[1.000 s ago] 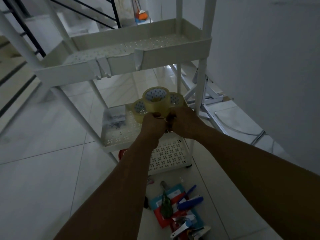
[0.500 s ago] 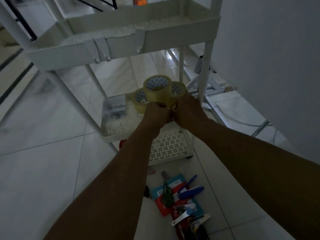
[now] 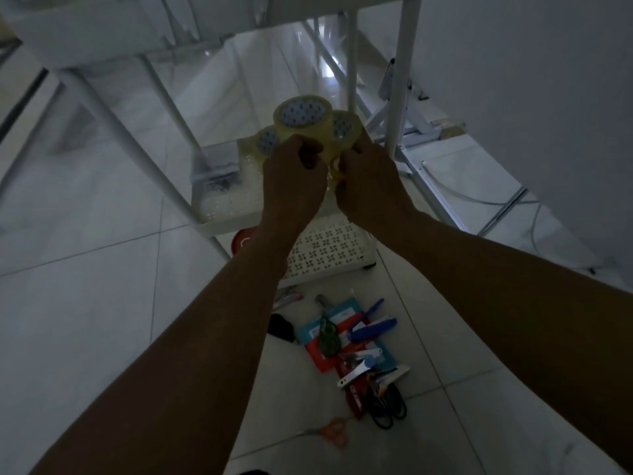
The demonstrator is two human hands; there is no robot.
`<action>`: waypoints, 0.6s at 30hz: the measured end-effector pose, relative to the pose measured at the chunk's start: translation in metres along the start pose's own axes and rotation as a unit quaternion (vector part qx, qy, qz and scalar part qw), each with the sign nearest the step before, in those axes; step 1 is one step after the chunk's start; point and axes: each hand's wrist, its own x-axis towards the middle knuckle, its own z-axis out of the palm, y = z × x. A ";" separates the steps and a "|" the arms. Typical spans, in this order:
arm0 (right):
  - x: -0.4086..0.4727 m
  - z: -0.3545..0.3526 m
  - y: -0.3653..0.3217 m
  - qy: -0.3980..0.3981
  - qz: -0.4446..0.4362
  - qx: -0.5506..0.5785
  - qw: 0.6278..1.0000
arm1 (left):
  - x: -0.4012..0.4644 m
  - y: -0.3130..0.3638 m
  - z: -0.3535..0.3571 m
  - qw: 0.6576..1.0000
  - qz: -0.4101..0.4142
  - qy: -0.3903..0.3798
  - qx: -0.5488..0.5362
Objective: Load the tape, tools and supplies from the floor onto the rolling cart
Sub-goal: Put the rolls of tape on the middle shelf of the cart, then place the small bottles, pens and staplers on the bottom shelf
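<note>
Both my hands hold a cluster of three yellowish tape rolls (image 3: 303,114) over the middle shelf (image 3: 219,204) of the white rolling cart. My left hand (image 3: 294,176) grips the cluster from the left and my right hand (image 3: 368,181) from the right, fingers closed on the rolls. The largest roll sits on top, with a smaller roll on each side. A pile of tools (image 3: 356,344) lies on the floor below my arms: blue-handled cutters, a green tool, red and teal packets, black-handled scissors (image 3: 387,406) and orange scissors (image 3: 330,430).
A clear box of small parts (image 3: 217,166) sits on the middle shelf's left side. The cart's bottom shelf (image 3: 329,248) has a patterned floor; a red object (image 3: 241,240) shows beside it. A wall stands right, with a folded metal frame (image 3: 445,197) along it.
The view tilted downward, so the top shelf slid out of frame and more of the floor pile shows. My hands keep the tape rolls over the middle shelf.
</note>
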 end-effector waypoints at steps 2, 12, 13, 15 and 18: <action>-0.016 0.000 -0.002 0.003 0.001 -0.031 1.000 | -0.016 0.000 -0.005 0.999 0.040 -0.016 -0.018; -0.103 0.028 0.003 0.007 0.003 -0.118 0.993 | -0.088 -0.077 -0.002 0.980 -0.107 -0.166 0.015; -0.112 0.033 0.004 -0.006 0.010 -0.115 0.993 | -0.094 -0.088 0.000 0.973 -0.151 -0.173 0.012; -0.131 0.047 0.008 -0.043 0.028 -0.109 0.993 | -0.111 -0.113 0.005 0.955 -0.229 -0.191 -0.005; -0.157 0.066 0.016 -0.127 0.079 -0.086 0.985 | -0.140 -0.143 0.015 0.931 -0.300 -0.209 0.012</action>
